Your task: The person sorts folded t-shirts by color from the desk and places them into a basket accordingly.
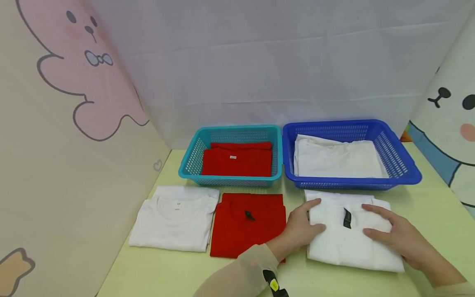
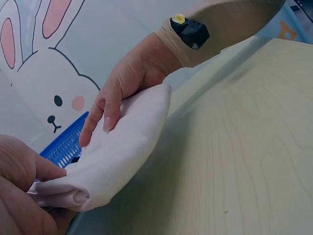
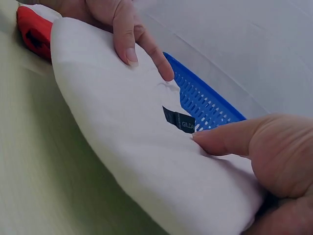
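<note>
A folded white T-shirt (image 1: 345,243) with a black neck label (image 1: 347,218) lies between my two hands at the right of the table. At its left edge my left hand (image 1: 299,225) grips it, thumb on top and other fingers partly hidden under the fabric. My right hand (image 1: 404,239) grips the opposite edge, its thumb (image 3: 230,138) pressing the top near the label. Shadow shows under the shirt's near edge in both wrist views, so that edge seems raised off the table.
Behind the shirt stands a blue basket (image 1: 402,180) holding folded white clothing (image 1: 337,159). Beside it, a teal basket (image 1: 185,165) holds folded red shirts (image 1: 237,163). A folded red T-shirt (image 1: 245,231) and another white T-shirt (image 1: 172,231) lie leftward on the table (image 1: 167,272).
</note>
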Available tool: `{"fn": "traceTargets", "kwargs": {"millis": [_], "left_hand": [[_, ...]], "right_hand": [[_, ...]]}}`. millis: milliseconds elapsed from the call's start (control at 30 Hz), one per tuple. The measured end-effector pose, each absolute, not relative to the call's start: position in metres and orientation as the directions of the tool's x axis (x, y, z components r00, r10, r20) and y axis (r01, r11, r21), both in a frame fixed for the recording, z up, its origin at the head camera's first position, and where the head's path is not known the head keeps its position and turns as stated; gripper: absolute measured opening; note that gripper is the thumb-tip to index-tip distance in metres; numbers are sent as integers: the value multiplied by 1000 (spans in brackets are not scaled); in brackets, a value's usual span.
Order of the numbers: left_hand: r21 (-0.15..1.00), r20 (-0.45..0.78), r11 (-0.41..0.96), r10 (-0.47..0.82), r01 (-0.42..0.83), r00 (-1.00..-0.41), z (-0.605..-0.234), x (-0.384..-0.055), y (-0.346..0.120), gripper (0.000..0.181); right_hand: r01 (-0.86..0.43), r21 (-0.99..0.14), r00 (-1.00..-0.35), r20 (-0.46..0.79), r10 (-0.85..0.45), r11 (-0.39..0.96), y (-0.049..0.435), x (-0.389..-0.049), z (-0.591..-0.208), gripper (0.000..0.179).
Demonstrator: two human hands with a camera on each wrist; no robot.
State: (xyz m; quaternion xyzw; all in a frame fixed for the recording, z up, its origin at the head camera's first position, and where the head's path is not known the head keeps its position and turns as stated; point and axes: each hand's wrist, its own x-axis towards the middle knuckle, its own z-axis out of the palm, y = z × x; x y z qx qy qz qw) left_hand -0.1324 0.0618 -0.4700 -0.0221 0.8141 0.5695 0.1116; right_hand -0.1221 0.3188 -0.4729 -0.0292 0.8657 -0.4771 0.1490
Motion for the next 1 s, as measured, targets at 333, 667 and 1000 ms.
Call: {"fn": "traceTargets", "kwargs": {"millis": [333, 667, 1000], "left_hand": [[951, -82, 308, 216, -12, -973, -434, -119, 61, 68], [969, -11, 239, 271, 56, -962, -399, -134, 55, 69], [984, -22, 174, 289, 30, -957, -391, -187, 43, 70]], "right_hand": [[89, -789, -971, -204, -122, 607, 328, -107, -444, 89], [7, -851, -991, -78, -112, 525, 324, -116, -413, 76], [5, -873, -992, -67, -111, 487, 314, -162, -394, 80]]}}
